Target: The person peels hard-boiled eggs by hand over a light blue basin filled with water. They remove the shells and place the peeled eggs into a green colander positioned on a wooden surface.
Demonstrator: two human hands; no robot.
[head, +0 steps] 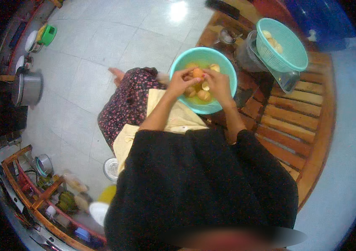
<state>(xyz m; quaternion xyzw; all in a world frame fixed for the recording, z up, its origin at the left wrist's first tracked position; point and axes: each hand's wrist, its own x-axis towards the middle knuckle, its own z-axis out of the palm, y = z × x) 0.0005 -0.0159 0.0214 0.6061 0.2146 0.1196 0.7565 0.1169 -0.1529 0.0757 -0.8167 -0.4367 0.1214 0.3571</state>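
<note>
A turquoise plastic basin [227, 59] stands before me, holding yellowish liquid, several brownish round pieces and pale pieces that look like eggs or shells. Above it, my left hand [183, 82] and my right hand [217, 82] meet around an orange-brown round item, probably an egg [198, 73]. Fingers of both hands touch it, the left from the left side and the right from the right. Below my hands, another brownish round piece [204, 95] lies in the basin. Pale, smooth round items [278, 48] rest in a turquoise plastic strainer basket [297, 59] at the upper right.
The basket sits over a kitchen scale [286, 82] beside a grey container [247, 55] on a slatted wooden bench [294, 114]. A small glass vessel [227, 36] stands behind the basin. A metal pot [31, 88] is far left; a wooden rack [47, 193] is lower left.
</note>
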